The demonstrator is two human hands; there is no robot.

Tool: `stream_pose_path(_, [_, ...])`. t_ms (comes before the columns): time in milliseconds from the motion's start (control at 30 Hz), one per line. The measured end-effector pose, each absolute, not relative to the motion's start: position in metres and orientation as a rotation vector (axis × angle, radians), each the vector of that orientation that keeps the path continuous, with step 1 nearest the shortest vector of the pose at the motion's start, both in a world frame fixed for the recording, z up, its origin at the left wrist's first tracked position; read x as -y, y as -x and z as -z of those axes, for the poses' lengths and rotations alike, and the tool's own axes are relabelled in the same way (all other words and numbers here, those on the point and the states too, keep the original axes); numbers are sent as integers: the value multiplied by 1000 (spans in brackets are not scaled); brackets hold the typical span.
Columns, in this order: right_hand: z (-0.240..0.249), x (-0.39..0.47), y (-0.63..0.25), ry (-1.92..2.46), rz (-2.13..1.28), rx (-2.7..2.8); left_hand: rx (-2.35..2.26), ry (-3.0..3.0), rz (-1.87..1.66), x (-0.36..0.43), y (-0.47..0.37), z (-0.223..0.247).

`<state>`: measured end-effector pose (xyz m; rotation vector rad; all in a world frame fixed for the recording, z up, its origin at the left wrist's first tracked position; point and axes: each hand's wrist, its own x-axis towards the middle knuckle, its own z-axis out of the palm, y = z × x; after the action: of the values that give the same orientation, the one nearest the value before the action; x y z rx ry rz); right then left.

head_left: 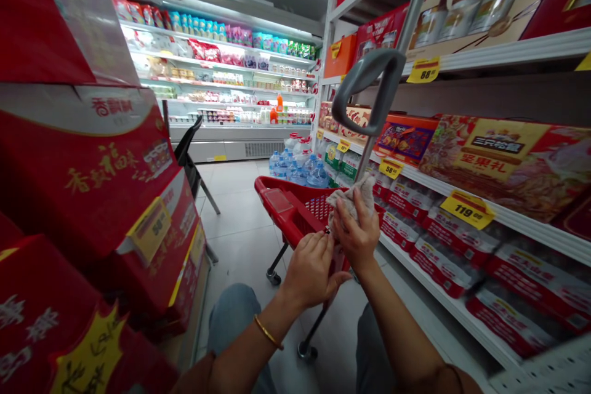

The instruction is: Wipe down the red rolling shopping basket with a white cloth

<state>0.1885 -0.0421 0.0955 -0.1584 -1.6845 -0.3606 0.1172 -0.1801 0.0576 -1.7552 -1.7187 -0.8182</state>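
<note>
A red shopping cart (281,212) with a mesh basket stands in front of my knees. On its near side, my left hand (311,268) rests against the red rim, fingers together and curled over the edge, with the thumb apart. My right hand (356,228) is closed on a crumpled grey cloth (364,191), just right of my left hand at the cart's rim. A metal pole with a grey loop handle (390,89) slants up behind the cloth; its lower end is hidden by the cloth and hand.
Stacked red gift boxes (83,178) crowd the left side, with a black chair (187,141) behind. Shelves (530,49) of boxes and packs line the right. Large water bottles (316,173) stand past the cart, before a lit fridge (221,135).
</note>
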Motion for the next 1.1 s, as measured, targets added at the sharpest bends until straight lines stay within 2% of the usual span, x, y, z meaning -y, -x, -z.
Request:
stream_pose_path(333, [-68,47,-191,147,258,1678,1677,1729,787,183,-115,-59])
stream_pose_path(667, [-53,46,-209,102,9,1781,1632,1720,730,184,-110,-58])
stream_pose_path(800, [-73,46,-219,84,-30,1700,1626,1725,694,186,-109,-57])
stream_pose_path(1000, [-141,46,-203,126,76,1607,1618,1735,666,187,-108,-57])
stream_pose_path(1100, [-153,42,-189,98,82,1597,1624,1740,654,188,-107,-58])
